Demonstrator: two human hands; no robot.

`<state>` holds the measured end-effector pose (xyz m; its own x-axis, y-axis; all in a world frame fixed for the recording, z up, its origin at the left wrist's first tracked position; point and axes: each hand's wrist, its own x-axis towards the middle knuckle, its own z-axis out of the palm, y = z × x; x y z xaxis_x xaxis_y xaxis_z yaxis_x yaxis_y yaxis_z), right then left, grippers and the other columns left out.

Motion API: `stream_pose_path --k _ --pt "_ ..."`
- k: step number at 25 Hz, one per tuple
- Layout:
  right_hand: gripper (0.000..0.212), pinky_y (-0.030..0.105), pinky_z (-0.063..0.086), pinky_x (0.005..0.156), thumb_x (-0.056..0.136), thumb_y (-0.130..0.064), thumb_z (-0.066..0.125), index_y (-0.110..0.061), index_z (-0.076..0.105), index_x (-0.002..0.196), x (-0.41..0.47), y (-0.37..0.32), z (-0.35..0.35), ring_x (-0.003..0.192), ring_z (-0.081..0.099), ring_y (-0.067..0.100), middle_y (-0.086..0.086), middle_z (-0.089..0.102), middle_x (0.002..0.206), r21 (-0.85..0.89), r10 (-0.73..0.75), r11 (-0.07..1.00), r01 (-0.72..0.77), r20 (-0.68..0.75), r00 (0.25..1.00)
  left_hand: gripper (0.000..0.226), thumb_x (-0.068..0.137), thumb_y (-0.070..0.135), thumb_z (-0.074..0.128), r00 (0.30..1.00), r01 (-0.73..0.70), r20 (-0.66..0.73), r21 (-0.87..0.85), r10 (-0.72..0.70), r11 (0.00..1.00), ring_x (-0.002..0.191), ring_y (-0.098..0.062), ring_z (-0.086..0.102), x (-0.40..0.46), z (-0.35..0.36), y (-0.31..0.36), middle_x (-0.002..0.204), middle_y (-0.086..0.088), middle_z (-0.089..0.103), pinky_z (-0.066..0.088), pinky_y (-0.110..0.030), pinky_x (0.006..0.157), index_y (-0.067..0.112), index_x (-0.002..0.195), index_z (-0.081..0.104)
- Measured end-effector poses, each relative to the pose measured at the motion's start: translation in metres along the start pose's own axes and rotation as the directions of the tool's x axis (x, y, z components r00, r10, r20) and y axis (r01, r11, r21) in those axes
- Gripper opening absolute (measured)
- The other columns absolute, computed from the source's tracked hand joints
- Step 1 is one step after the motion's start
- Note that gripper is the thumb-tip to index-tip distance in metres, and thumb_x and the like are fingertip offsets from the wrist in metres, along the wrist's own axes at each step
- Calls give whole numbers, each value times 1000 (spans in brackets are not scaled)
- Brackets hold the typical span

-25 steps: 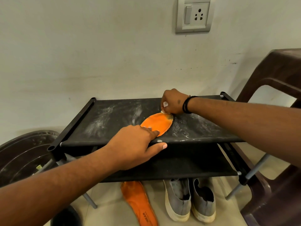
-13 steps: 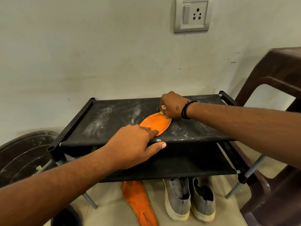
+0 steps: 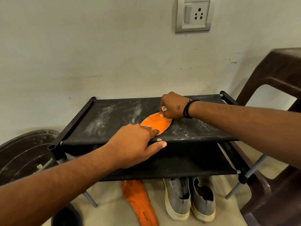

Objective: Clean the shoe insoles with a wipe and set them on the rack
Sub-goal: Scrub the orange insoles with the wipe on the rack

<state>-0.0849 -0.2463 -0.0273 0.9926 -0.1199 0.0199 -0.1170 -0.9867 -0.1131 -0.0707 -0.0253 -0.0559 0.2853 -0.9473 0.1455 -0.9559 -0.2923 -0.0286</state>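
An orange insole (image 3: 157,123) lies flat on the top shelf of the black rack (image 3: 117,119), near its front edge. My left hand (image 3: 135,144) presses its near end down with straight fingers, the thumb over the shelf's front edge. My right hand (image 3: 174,106) grips a small white wipe (image 3: 163,109) and rubs it on the insole's far end. A second orange insole (image 3: 140,203) lies on the floor under the rack.
White dust streaks the rack's top shelf. A pair of grey shoes (image 3: 189,198) stands on the floor beneath the rack. A brown plastic chair (image 3: 275,88) is at the right, a dark round tub (image 3: 21,154) at the left. A wall socket (image 3: 194,14) is above.
My right hand with the wipe has made small rubbing strokes at the insole's far end. My left hand has stayed pressed on the near end.
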Motion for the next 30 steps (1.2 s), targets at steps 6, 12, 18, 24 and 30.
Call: stream_pose_path --k 6,12,18,24,30 --pt "15 27 52 66 86 -16 65 -6 74 93 -6 -10 1 80 62 18 6 72 93 56 -43 998 39 64 997 86 86 80 5 1000 5 3 6 -5 1000 109 -14 65 -1 2 -1 124 3 68 56 -39 87 29 134 57" --pt "21 34 44 60 89 -19 58 -13 60 69 -14 -14 0 65 53 22 1 57 67 -158 -122 979 131 62 991 81 89 77 12 1000 11 7 -1 -11 1000 115 -15 64 0 0 -1 132 4 65 56 -39 90 31 141 53" --pt "29 30 41 55 86 -15 60 -16 48 59 -12 -18 -7 56 46 18 3 52 61 -71 -110 990 119 119 987 82 89 78 10 1000 9 18 7 -10 1000 114 -15 64 -1 -1 0 130 3 66 55 -39 91 30 139 54" --pt "32 23 35 51 86 -17 63 -17 49 57 -15 -18 -13 54 44 9 -7 47 57 -107 -101 987 118 154 983 83 88 79 9 1000 9 2 2 -9 1000 112 -14 65 1 1 -1 128 2 67 56 -38 89 30 139 54" --pt "30 30 44 56 85 -17 61 -17 55 56 -14 -7 -5 58 52 17 1 56 60 -33 -88 995 91 94 992 82 89 78 11 1000 9 12 0 -9 1000 114 -14 64 0 2 0 131 3 66 56 -37 91 30 144 51"
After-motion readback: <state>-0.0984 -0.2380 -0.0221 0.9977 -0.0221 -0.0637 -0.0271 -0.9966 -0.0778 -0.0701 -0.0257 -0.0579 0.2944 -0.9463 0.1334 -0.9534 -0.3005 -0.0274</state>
